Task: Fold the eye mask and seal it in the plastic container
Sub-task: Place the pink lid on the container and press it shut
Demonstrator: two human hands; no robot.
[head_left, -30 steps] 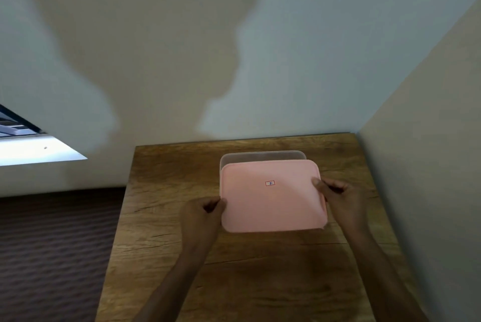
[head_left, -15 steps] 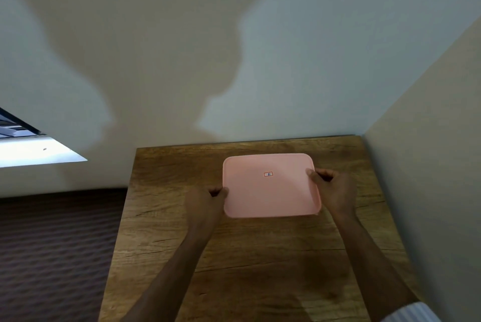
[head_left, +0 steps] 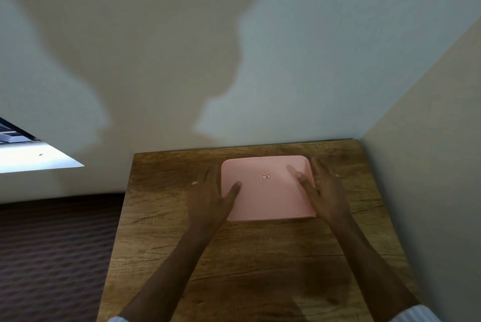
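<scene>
Two striped sleeve cuffs (head_left: 413, 315) are showing at the bottom edge of the frame, pale and finely ribbed, and from them two bare forearms are reaching up the picture over a wooden table (head_left: 247, 269) whose brown top is streaked with dark, wavy grain and thin cracks. Left of centre, the left hand (head_left: 208, 198) is lying flat with its fingers spread wide, gripping nothing; its thumb is resting on the lower left part of the pink lid (head_left: 268, 189) while the other fingers are lying on the wood just beside the lid's left edge. Right of centre, the right hand (head_left: 325, 191) is also splayed open and holding nothing, its thumb pressing on the lid's right side and its remaining fingers running along the lid's right edge. The lid is smooth, matte and square with rounded corners, and it is sitting squarely over the plastic container, covering it completely, so the container's body and the eye mask are hidden. A small red-bordered label (head_left: 266, 177) is sitting near the lid's middle. Toward the lower left, a dark ribbed carpet (head_left: 52, 256) is covering the floor. Beyond the table's far edge, a plain pale wall (head_left: 312, 48) is carrying a broad soft shadow.
</scene>
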